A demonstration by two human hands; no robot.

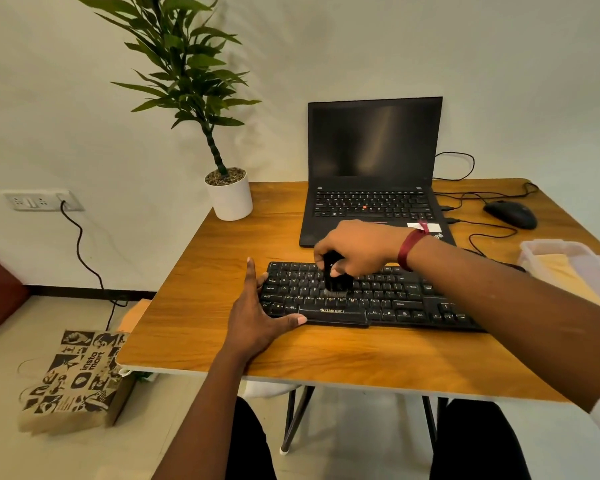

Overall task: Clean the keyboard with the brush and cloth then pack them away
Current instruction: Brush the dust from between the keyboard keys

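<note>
Two hands are seen over a wooden bench (194,327), where a black keyboard (388,303) is laid flat near the front edge. Its left end is steadied by the left hand (257,313), fingers spread and released, thumb along the front rim. A small black brush (336,280) is gripped by the clenched right hand (357,247), bristles pressed to the middle keys. Behind are seen an open laptop (371,168), a potted plant (229,192) and a mouse (511,213); a clear container (568,261) is placed at the right edge
</note>
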